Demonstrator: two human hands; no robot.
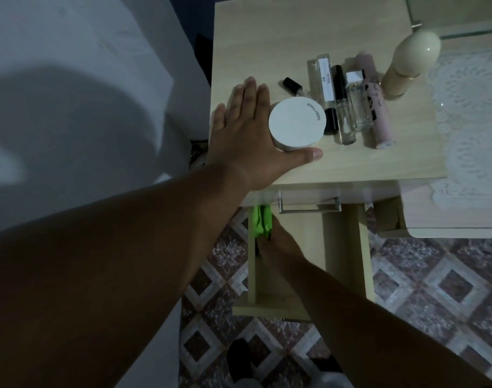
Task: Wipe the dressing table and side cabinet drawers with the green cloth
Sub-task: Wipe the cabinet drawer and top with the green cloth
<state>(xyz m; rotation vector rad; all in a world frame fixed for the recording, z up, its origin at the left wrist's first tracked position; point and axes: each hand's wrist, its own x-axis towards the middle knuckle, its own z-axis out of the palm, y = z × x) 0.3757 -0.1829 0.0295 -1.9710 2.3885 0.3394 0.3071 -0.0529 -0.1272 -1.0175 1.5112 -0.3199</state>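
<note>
The side cabinet [309, 29] is pale wood with cosmetics on its top. My left hand [239, 135] lies flat on that top, fingers spread, thumb hooked round a white round jar [296, 123]. Below the top, a lower drawer [348, 247] stands pulled out over the floor. My right hand [278, 245] reaches into its left side and grips the green cloth [261, 219], which presses against the drawer's inner left corner. A closed upper drawer with a metal handle [309, 210] sits just above. The dressing table [463, 214] adjoins on the right.
Several bottles and tubes [348, 102] lie in a row right of the jar, beside a cream egg-topped bottle [407, 60]. A white lace mat [474, 113] covers the dressing table. A white bed [71, 93] fills the left. The floor [435, 289] is patterned tile.
</note>
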